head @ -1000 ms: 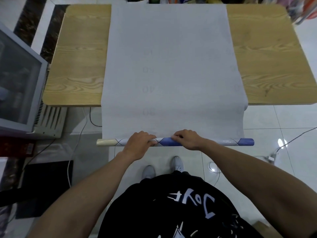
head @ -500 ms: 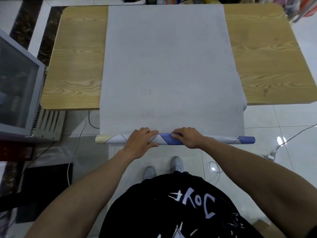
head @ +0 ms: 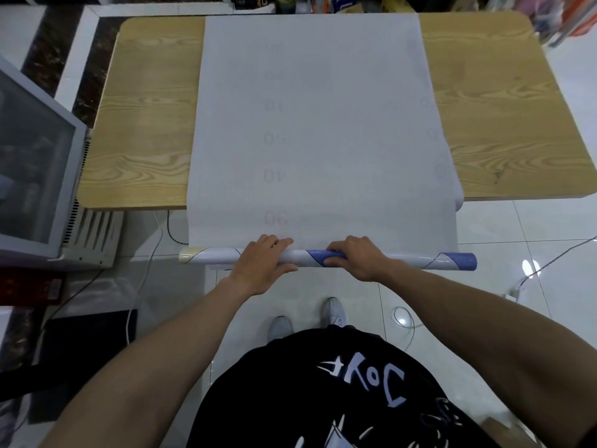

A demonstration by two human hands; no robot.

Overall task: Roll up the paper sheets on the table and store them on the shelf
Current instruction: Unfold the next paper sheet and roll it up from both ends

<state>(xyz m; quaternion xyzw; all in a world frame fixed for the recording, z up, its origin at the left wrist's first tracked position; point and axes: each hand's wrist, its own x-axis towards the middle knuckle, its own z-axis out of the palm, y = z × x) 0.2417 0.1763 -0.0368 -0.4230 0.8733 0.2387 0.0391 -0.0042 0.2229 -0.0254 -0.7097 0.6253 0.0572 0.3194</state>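
A large white paper sheet [head: 323, 124] lies across the wooden table [head: 145, 124] and hangs over its near edge. Its lower end is wound into a roll [head: 429, 260] with a white, blue and cream printed outside, held level in front of me below the table edge. My left hand [head: 261, 263] grips the roll left of its middle, fingers curled over the top. My right hand [head: 355, 257] grips it just right of the middle, thumb underneath. Faint numbers show through the sheet.
A grey glass-fronted cabinet [head: 35, 163] stands at the left beside the table. Cables [head: 549, 263] trail over the white tiled floor on both sides. Shelves with colourful goods [head: 339, 3] run behind the table's far edge. My feet [head: 307, 318] stand below the roll.
The roll has risen a little toward the table edge as both hands turn it, so less paper hangs free. Both hands keep their places on the roll.
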